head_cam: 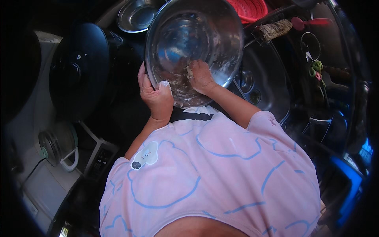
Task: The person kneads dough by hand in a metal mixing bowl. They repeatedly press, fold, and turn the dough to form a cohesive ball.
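A large stainless steel bowl [189, 32] is tilted in front of me, with whitish, dough-like residue smeared over its lower inside wall. My left hand [157, 91] grips the bowl's left rim, thumb on the inner side and fingers around the outside. The thumb is coated with something white. Inside the bowl, my right hand [202, 76] presses against the lower wall. Its curled fingers hold a small pale lump [189, 72], which looks like dough; the fingers partly cover it.
A sink basin [269, 77] lies to the right, with a loofah-like scrubber [275, 29] and a pink ladle [311, 22] beyond it. Behind the bowl are a smaller metal basin [139, 16] and a red plastic colander [251, 9]. A dark round lid [78, 71] stands at left.
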`<state>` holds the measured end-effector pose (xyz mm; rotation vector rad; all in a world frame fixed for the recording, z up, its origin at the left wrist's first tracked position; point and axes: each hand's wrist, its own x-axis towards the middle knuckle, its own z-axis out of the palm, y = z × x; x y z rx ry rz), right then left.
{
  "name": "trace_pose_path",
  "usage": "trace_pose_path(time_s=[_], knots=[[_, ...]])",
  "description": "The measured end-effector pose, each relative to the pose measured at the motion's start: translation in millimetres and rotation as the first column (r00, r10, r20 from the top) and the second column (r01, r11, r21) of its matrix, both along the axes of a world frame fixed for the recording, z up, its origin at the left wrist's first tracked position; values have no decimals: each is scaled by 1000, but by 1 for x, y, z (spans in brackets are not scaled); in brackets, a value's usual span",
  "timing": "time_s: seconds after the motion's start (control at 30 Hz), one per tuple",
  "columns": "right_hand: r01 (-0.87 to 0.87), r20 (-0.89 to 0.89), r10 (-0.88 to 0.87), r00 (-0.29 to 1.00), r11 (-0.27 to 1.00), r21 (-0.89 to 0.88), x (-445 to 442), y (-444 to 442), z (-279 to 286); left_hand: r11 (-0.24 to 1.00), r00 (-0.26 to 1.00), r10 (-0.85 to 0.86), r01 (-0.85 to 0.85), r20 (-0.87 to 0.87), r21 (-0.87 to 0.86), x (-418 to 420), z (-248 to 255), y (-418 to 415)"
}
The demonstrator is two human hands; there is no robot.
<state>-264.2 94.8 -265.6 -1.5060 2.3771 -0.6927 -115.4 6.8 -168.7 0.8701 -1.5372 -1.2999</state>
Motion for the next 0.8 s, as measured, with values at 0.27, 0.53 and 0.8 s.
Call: trace_pose_path(time_s=[0.27,0.53,0.8], knots=[[-156,209,177,962,982,-109,15,-12,13,1000,1000,0,0,-9,-27,2,-4,-7],[65,326,-123,937,981,184,-27,8,18,994,1000,-5,4,-6,-113,4,5,-8],[-188,157,224,962,958,-216,31,-19,26,979,997,32,-19,63,-203,6,3,-3]])
